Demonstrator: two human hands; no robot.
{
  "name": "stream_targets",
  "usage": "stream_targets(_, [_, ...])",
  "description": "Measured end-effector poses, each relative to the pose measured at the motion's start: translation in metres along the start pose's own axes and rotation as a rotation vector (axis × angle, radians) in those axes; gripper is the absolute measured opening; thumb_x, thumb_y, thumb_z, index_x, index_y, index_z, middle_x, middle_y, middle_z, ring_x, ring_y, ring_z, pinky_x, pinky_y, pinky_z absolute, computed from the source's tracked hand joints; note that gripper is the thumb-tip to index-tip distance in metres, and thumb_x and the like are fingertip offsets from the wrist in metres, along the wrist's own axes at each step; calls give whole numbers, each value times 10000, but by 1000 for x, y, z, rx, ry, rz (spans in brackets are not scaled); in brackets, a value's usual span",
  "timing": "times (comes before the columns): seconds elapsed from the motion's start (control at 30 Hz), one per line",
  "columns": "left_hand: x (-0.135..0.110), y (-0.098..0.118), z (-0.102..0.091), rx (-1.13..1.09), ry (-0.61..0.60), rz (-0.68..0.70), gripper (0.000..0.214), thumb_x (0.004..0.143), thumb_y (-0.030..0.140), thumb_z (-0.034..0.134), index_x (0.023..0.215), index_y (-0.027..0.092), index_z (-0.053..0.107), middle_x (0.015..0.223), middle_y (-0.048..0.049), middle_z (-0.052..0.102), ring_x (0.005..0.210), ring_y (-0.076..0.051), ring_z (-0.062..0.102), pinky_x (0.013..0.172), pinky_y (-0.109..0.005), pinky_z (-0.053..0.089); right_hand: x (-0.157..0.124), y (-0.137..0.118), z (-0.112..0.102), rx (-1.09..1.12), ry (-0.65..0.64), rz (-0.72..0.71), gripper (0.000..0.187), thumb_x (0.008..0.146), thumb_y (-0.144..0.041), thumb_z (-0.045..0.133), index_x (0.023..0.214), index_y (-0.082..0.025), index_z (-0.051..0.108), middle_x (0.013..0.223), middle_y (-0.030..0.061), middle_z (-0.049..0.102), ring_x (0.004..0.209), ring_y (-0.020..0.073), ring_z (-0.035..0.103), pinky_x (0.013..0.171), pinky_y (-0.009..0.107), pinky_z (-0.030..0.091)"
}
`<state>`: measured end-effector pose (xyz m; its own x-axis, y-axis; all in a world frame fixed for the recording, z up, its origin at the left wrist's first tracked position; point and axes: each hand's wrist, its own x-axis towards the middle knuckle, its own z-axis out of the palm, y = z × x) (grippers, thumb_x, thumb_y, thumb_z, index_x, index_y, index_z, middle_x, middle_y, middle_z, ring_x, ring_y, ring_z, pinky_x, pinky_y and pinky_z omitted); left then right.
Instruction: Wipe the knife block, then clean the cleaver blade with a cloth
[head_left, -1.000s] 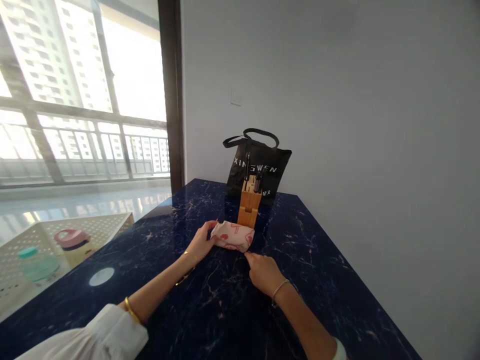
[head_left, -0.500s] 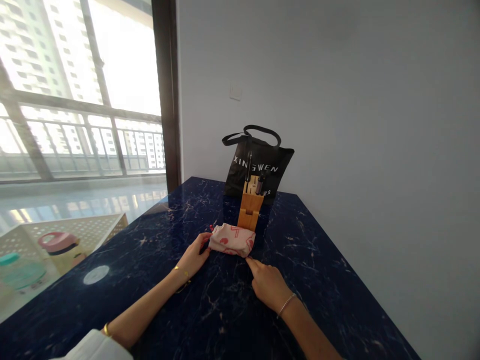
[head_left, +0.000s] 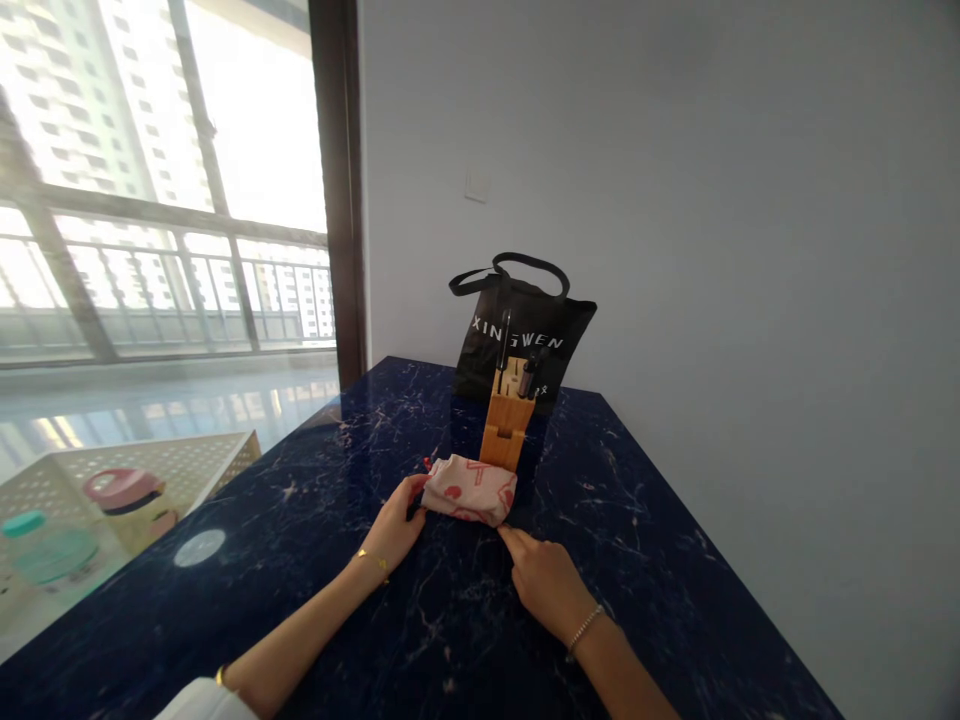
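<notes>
Both hands flank the pouch point(head_left: 469, 490) (pink-patterned cloth): left fingers point(head_left: 409, 497) grip its end, right fingers point(head_left: 511, 536) curled, touching its corner.

A wooden block point(head_left: 507, 430) and black bag point(head_left: 521, 335) are blocking the table's point(head_left: 660, 560) far edge, while bare tabletop is lying open along its right edge.

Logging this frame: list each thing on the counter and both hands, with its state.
Pouch: lying flat, drawstring end by left hand.
Left hand: touching pouch's left end.
Right hand: fingertip at pouch's near right corner.
Block: upright, tools slotted in top.
Bag: upright against wall, handles up.
</notes>
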<state>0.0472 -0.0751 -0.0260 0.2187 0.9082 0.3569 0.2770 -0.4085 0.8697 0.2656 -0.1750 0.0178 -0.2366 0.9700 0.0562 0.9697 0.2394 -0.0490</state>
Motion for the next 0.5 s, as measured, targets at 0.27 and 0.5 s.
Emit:
stream_targets(0.27, [3, -6, 5, 172, 22, 22, 459, 658, 65, 437, 1102, 177, 415, 1125, -66, 523, 1076, -158, 484, 977, -319, 344, 5, 9, -4, 15, -21, -28, 493, 759, -110, 331, 1227, -206, 448, 1137, 61, 568, 995, 168, 552, 838, 255, 396])
stream_targets(0.5, [0, 1, 3, 288, -4, 52, 518, 608, 21, 421, 1108, 154, 396, 1120, -88, 491, 1105, -173, 445, 984, -294, 321, 5, 2, -8, -19, -18, -24, 507, 723, -107, 354, 1207, -209, 467, 1110, 56, 585, 984, 178, 558, 830, 279, 401])
